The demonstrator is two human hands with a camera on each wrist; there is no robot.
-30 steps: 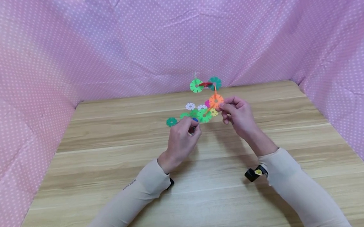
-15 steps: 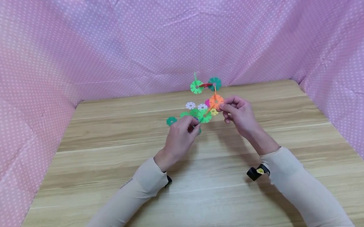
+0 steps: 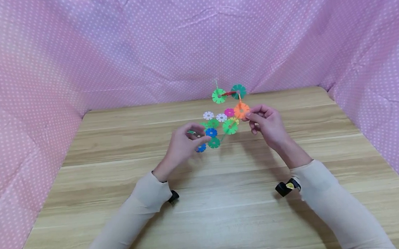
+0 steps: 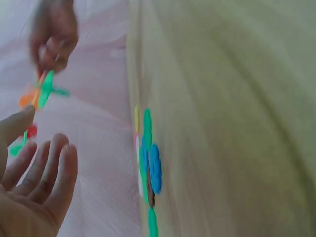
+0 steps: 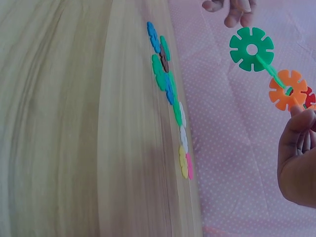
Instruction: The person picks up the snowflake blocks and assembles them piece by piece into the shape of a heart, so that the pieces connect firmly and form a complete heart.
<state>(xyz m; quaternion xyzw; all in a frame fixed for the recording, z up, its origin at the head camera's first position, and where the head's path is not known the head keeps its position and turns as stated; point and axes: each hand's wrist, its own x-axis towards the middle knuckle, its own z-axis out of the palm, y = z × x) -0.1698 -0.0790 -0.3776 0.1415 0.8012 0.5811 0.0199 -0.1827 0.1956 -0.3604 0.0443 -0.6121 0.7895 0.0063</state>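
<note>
Left fingers [image 4: 63,182] have drawn back, loosely parted, while right fingers [image 3: 255,117] pinch an orange disc [image 3: 238,109].

No lettering seems legible in any view.

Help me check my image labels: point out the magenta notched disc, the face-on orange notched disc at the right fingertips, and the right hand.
Magenta notched disc [image 3: 226,113]: head view, face, left of its hole.
Orange notched disc [image 3: 238,111]: head view, face, left of its hole.
Right hand [image 3: 269,125]: head view, middle of the hand.

Orange disc [image 3: 239,108], white-dotted pink cloth [image 3: 193,43]
</note>
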